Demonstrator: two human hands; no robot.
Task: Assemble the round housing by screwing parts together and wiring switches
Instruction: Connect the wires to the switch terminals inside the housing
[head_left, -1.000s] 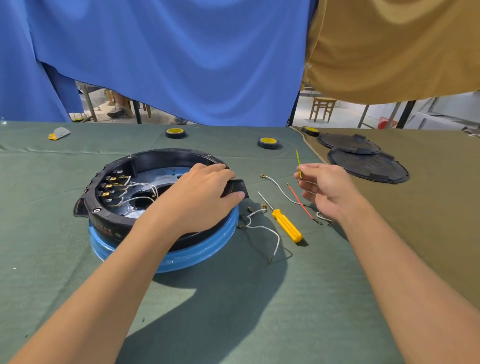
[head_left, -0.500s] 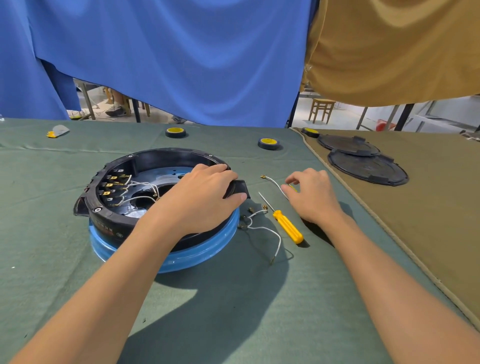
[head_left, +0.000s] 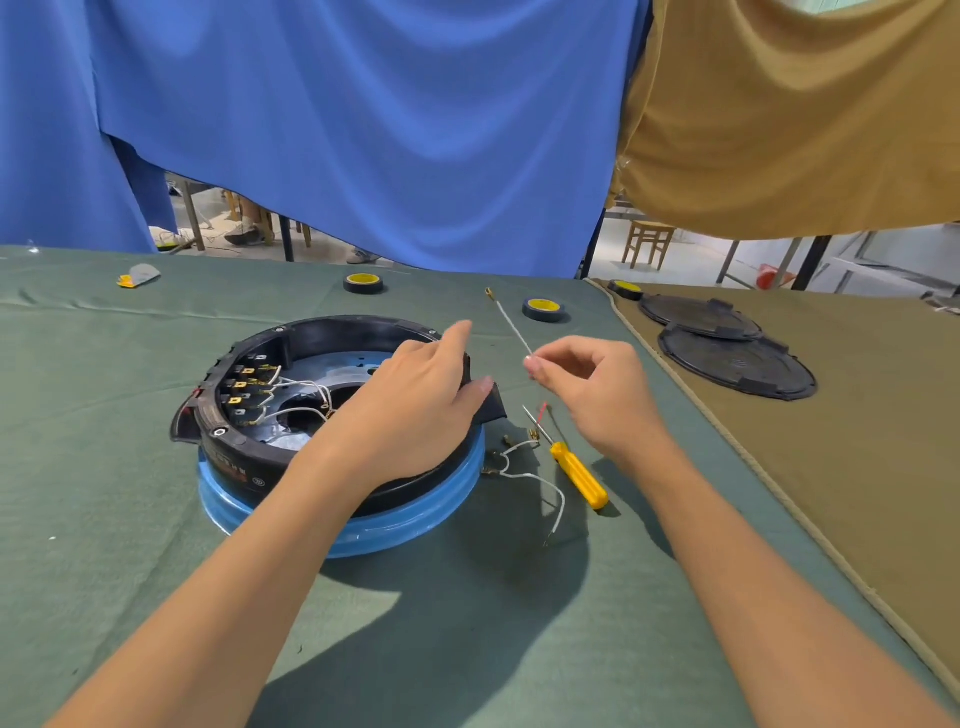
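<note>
Round housing (head_left: 249, 447) sits on its blue ring (head_left: 363, 530), centre table; left hand (head_left: 415, 400) rests loose-fingered on the right rim. Right hand (head_left: 597, 395), down among loose leads half a second ago, now pinches one white wire (head_left: 511, 325) aloft, probably for the next switch terminal.

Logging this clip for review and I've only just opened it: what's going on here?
A person is wiring a round black housing that sits on a blue ring. The left hand rests on the housing's right side. The right hand pinches a white wire above the table. A yellow screwdriver and a loose wire lie beside the housing. Some wires are already on the switches inside.
</note>
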